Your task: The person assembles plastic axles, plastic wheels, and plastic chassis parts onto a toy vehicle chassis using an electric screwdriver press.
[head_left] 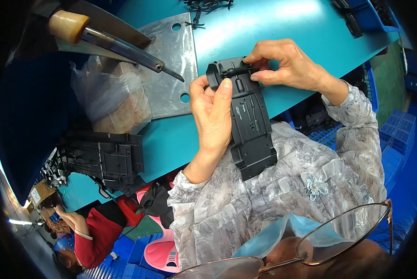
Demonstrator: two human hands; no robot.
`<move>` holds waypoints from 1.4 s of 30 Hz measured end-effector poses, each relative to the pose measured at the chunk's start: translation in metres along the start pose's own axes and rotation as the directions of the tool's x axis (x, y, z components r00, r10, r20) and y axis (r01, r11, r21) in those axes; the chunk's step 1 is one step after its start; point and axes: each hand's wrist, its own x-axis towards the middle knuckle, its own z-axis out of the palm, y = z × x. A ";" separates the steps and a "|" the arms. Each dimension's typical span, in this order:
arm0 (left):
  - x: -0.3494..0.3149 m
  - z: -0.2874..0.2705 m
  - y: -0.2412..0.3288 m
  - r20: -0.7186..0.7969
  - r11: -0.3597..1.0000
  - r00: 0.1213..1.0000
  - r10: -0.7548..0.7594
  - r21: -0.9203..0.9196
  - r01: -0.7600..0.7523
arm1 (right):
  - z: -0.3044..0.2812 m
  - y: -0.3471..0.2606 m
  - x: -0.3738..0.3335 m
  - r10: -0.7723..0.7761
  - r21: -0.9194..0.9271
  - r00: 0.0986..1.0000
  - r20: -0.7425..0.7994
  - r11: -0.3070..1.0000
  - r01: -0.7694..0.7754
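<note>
The long black plastic chassis panel [251, 118] is held above the teal table [301, 32] edge at picture centre. The left hand [213, 114] clasps its 9 o'clock side, thumb on top. The right hand [283, 63] pinches a small fitting at 12 o'clock; it seems mid-seating, and firm, aligned pressure looks needed.

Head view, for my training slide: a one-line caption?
Left hand and right hand hold a long black moulded plastic panel above a teal table.
</note>
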 end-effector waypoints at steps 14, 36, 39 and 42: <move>0.001 -0.003 0.001 0.025 0.999 0.999 -0.035 -0.041 0.036 | 0.004 -0.002 0.000 -0.044 -0.047 0.998 -0.044 0.998 0.042; 0.003 -0.002 0.000 0.001 0.996 0.998 -0.063 -0.057 0.063 | 0.006 0.003 -0.001 -0.164 -0.037 0.985 -0.052 0.986 0.163; 0.002 -0.002 0.000 -0.009 0.996 0.998 -0.060 -0.059 0.060 | 0.007 0.002 -0.002 -0.197 -0.085 0.978 -0.061 0.978 0.191; 0.002 -0.003 -0.002 -0.007 0.997 0.998 -0.062 -0.036 0.062 | 0.006 0.004 -0.002 -0.154 -0.033 0.987 -0.050 0.988 0.153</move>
